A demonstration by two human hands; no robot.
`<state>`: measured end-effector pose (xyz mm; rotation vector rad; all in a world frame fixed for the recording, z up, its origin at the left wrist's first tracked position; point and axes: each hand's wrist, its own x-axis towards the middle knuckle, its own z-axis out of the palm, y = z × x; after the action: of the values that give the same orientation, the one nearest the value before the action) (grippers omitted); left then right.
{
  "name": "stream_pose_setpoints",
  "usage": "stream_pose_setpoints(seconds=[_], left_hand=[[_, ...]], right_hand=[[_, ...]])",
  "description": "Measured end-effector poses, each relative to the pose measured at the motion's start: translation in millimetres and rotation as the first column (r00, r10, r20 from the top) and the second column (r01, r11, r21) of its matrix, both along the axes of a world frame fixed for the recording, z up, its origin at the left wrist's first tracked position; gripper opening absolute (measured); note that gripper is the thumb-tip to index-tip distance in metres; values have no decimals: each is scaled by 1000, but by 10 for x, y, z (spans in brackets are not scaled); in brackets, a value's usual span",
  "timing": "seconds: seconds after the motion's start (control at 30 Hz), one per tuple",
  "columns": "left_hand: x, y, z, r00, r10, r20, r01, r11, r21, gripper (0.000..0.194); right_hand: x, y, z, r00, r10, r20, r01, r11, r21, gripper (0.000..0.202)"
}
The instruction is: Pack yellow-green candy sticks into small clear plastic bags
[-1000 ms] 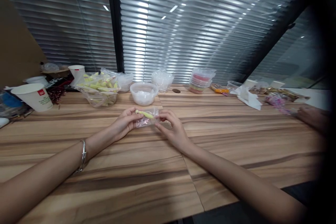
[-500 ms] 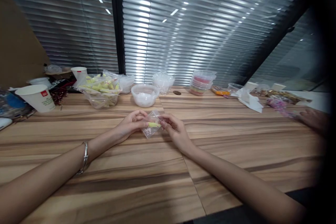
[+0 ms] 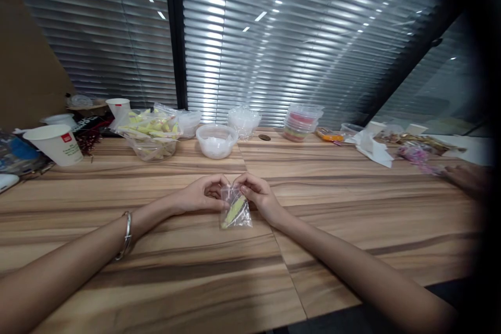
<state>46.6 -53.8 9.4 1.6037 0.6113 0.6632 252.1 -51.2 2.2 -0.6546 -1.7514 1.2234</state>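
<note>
A small clear plastic bag hangs between my two hands just above the table, with a yellow, elongated piece inside it. My left hand pinches the bag's upper left edge. At the upper right, my right hand grips the same edge between thumb and fingers. Both sets of fingertips nearly meet at the top of the bag. Beyond my hands stands a clear round bowl holding whitish, see-through material. Left of it, a clear container is heaped with similar yellow pieces.
Paper cups stand at the left. Stacked lidded tubs and a clear plastic bundle line the back. A crumpled tissue and purple wrapping lie right, near another person's hand.
The yellow piece, earlier near the bag's upper part beside my right fingers, now lies slanted deeper inside. The bag has turned more upright and both hands have closed together along its top.
</note>
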Motion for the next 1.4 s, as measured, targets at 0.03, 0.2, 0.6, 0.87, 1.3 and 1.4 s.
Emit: stream_pose_setpoints(seconds=[0.03, 0.2, 0.6, 0.87, 1.3, 1.4], left_hand=[[1, -3, 5, 999, -12, -38, 13, 999, 29, 29], [11, -15, 45, 992, 32, -124, -15, 991, 135, 30], [-28, -10, 68, 972, 56, -228, -17, 985, 169, 29], [-11, -17, 75, 976, 40, -216, 6, 979, 206, 27], [31, -14, 9, 938, 338, 82, -344, 935, 88, 26], [30, 20, -21, 886, 432, 169, -441, 897, 17, 29]], right_hand=[[-4, -12, 10, 1000, 3, 15, -4, 1000, 22, 15], [-30, -50, 37, 998, -51, 28, 49, 996, 75, 18], [-52, -40, 12, 997, -65, 46, 63, 997, 42, 27], [-69, -4, 4, 999, -42, 15, 42, 998, -40, 33], [-68, 57, -108, 976, 98, 195, -60, 980, -192, 40], [-66, 50, -76, 965, 24, 262, 10, 992, -128, 35]])
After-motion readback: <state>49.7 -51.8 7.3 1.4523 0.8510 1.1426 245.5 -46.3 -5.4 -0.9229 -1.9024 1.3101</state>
